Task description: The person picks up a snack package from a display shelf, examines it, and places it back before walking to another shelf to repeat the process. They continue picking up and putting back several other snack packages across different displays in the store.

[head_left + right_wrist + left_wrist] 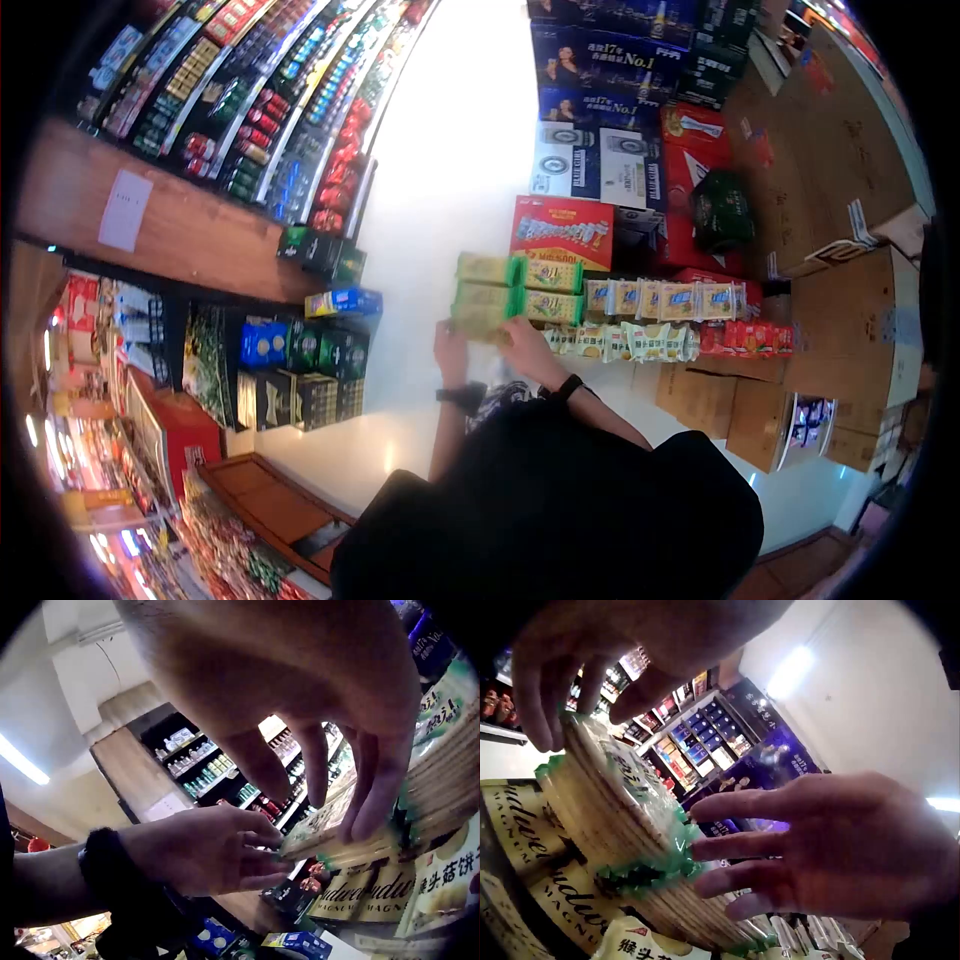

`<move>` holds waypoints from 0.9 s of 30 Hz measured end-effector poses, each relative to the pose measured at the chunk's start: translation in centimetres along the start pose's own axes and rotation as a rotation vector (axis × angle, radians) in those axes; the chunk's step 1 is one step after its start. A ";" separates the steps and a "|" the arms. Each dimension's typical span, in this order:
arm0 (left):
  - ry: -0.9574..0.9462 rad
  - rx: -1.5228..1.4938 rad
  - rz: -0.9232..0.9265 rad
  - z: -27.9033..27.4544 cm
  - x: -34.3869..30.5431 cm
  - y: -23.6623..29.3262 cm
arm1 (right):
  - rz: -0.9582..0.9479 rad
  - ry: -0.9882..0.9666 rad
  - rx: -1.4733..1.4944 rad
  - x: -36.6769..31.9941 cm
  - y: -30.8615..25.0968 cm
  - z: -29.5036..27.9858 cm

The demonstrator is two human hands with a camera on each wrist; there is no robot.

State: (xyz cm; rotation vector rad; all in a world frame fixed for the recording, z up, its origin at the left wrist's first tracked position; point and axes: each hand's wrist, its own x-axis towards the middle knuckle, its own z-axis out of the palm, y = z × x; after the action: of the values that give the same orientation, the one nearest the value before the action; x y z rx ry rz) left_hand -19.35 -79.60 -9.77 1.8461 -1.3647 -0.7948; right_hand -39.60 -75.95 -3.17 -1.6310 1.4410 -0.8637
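Observation:
Packs of crackers (553,277) in clear wrap with green ends and yellow labels lie stacked side by side in the head view. My left hand (451,352) is at the outer end of the nearest left pack, its fingers extended against it in the right wrist view. My right hand (532,352) lies along the near side, fingertips touching the cracker pack (330,838). In the left wrist view, that right hand (817,847) has nearly straight fingers, while the left hand (652,637) hangs over the pack's top edge. Both wrists wear dark bands.
Smaller snack packs (640,342) stand in rows to the right, beside red packs (745,338). A red box (562,225) and stacked beer cartons (600,160) are beyond. Brown cardboard boxes (840,320) stand at right; shelves of cans (265,110) line the left.

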 end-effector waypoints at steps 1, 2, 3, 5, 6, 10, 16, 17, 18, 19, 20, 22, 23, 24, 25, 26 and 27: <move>0.040 0.019 -0.011 0.0 -0.6 -0.2 | -0.050 -0.008 0.003 -0.2 0.1 -0.3; 0.058 0.003 0.008 -0.2 -1.5 -0.4 | -0.073 0.028 0.004 -0.5 0.0 -0.3; 0.075 -0.014 0.028 -0.4 -2.7 -1.7 | -0.096 0.064 0.005 -1.2 0.0 0.0; 0.084 -0.074 0.009 -1.2 -4.5 -2.4 | -0.147 0.084 -0.021 -1.7 0.7 0.9; 0.077 -0.117 -0.037 -2.2 -6.1 -2.2 | -0.173 0.062 -0.048 -1.9 1.5 1.6; 0.154 -0.135 -0.217 -5.4 -11.7 -3.4 | -0.097 -0.142 0.016 -3.1 -0.5 3.0; 0.469 -0.295 -0.385 -9.6 -20.8 -3.9 | -0.273 -0.427 0.006 -5.6 -3.8 7.7; 0.527 -0.326 -0.390 -10.1 -22.6 -4.6 | -0.319 -0.469 -0.010 -6.4 -4.5 8.6; 0.560 -0.340 -0.417 -10.6 -24.5 -5.5 | -0.366 -0.509 -0.023 -7.3 -5.2 9.7; 0.591 -0.352 -0.439 -11.1 -26.4 -6.6 | -0.404 -0.552 -0.020 -8.3 -5.9 10.9; 0.621 -0.363 -0.460 -11.7 -28.3 -8.0 | -0.441 -0.593 -0.015 -9.4 -6.4 12.2; 0.695 -0.313 -0.499 -12.1 -32.9 -11.5 | -0.517 -0.666 -0.033 -12.2 -7.8 15.0; 0.729 -0.288 -0.524 -12.6 -35.3 -12.9 | -0.554 -0.701 -0.056 -13.9 -8.6 16.5; 0.743 -0.380 -0.559 -14.2 -38.0 -11.2 | -0.585 -0.740 -0.079 -16.1 -9.3 17.9; 0.792 -0.391 -0.579 -14.7 -41.1 -11.8 | -0.603 -0.804 -0.078 -18.5 -9.8 19.1; 0.844 -0.402 -0.592 -15.3 -43.8 -12.7 | -0.627 -0.863 -0.077 -20.5 -10.4 20.6; 0.896 -0.413 -0.601 -15.8 -46.3 -13.8 | -0.652 -0.919 -0.076 -22.5 -11.1 22.1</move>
State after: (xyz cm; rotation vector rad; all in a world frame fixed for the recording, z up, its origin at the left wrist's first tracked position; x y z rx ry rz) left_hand -11.21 -29.41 -8.85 1.8994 -0.0733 -0.3687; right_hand -17.97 -50.52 -3.52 -2.1762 0.3045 -0.2657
